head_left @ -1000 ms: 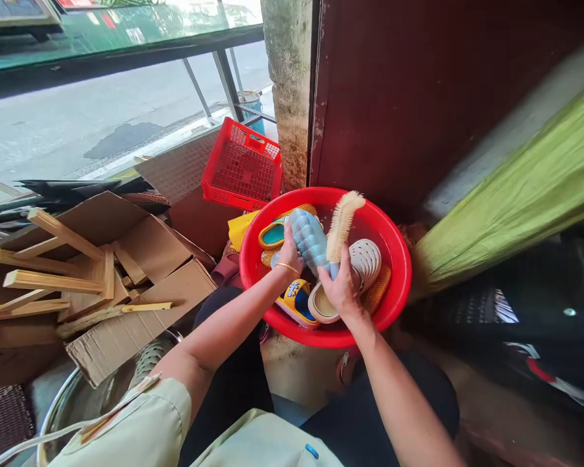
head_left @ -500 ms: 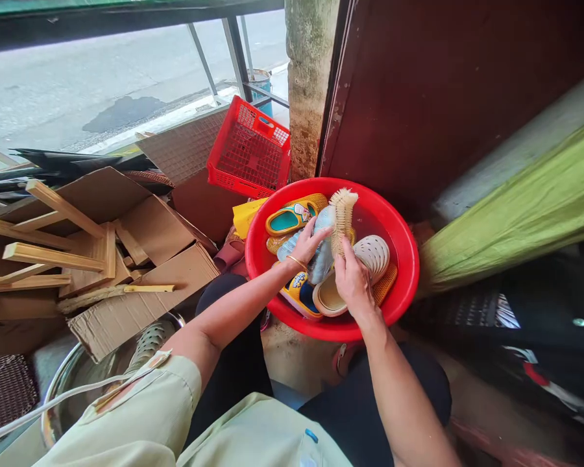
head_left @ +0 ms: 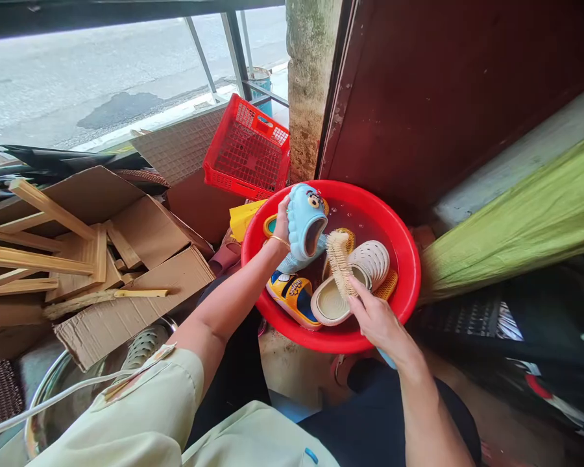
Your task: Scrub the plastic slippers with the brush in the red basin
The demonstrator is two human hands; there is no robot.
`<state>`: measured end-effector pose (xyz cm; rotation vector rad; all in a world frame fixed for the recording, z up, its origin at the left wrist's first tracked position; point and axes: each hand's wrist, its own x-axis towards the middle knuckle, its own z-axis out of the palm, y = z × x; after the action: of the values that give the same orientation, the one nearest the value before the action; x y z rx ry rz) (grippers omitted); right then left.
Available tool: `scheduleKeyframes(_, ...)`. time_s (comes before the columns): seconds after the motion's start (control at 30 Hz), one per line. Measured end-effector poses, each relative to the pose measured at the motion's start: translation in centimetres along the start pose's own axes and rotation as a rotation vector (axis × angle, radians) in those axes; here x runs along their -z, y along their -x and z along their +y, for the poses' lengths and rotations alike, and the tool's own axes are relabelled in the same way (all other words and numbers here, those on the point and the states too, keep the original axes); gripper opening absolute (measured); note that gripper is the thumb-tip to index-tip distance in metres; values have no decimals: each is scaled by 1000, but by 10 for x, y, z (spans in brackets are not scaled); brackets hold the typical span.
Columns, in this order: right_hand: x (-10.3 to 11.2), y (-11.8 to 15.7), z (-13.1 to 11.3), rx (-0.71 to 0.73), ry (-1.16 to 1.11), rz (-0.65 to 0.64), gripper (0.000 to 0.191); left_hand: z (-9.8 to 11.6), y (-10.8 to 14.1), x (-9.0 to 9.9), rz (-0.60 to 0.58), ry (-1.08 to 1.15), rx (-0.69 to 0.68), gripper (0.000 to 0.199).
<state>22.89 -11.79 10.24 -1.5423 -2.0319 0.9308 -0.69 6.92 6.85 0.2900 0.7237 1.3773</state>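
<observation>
A light blue clog (head_left: 299,217) with a cartoon face is raised over the left part of a red basin (head_left: 409,259). My left hand (head_left: 281,227) is closed round its left side. In my right hand (head_left: 374,318) is a bristled brush (head_left: 339,259), its cream bristles pointing up over the basin. A beige clog (head_left: 331,303), a white clog with holes (head_left: 371,259) and a yellow clog with dark blue lining (head_left: 294,298) sit in the basin, with dark water behind them. Another light blue piece lies under the raised clog, partly hidden.
Behind the basin stands a red plastic crate (head_left: 248,149) beside a worn pillar (head_left: 302,97). Cardboard (head_left: 141,311) and a wooden stool (head_left: 80,259) are at the left, above a metal basin (head_left: 43,402). Green cloth (head_left: 520,214) hangs at the right.
My left hand has taken hold of the light blue clog and lifted it. My right hand has moved down and slightly right with the brush.
</observation>
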Motion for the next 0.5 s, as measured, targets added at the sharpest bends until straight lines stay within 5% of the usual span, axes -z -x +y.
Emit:
scheduleKeyframes(0.2, -21, -12, -17, -5, -102, -104, 54, -3, 16, -1, -38, -106, 141, 58)
scheduleKeyframes(0.37, -43, -46, -18, -177, -119, 82, 46, -39, 53, -10, -172, -322, 321, 49)
scheduleKeyframes(0.5, -41, -70, -12, -204, -127, 162, 35, -54, 65, -15, -133, -382, 288, 38)
